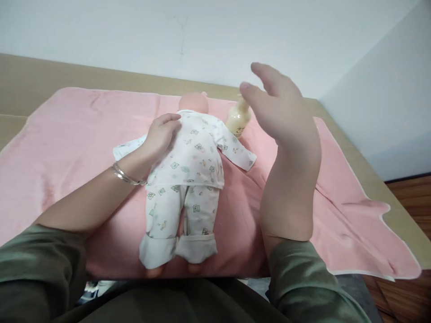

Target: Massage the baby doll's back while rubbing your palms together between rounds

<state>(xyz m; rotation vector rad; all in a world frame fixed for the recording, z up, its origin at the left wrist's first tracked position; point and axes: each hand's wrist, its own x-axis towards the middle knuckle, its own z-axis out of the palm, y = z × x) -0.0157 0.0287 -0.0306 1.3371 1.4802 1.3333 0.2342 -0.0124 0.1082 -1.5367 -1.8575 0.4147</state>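
Doll [188, 172] in white printed cloth pajamas lies on a white-edged pink blanket [84, 134] over the pale wooden counter [394, 224]; my left grip [160, 136] rests unclenched on its torso, my right grip [283, 110] hovers spread near a pale-yellow pump bottle [238, 119].

And it's the head view — looking forward and down from close above the surface [27, 85], wall [218, 40] across twelve o'clock, the wearer's dark clothing [188, 300] at six.

I see matt cloth pyjamas [191, 150] on the doll [193, 102], a plush-looking blanket [89, 130], a glossy bottle [238, 119] at one o'clock and a shiny metal bracelet [122, 176].
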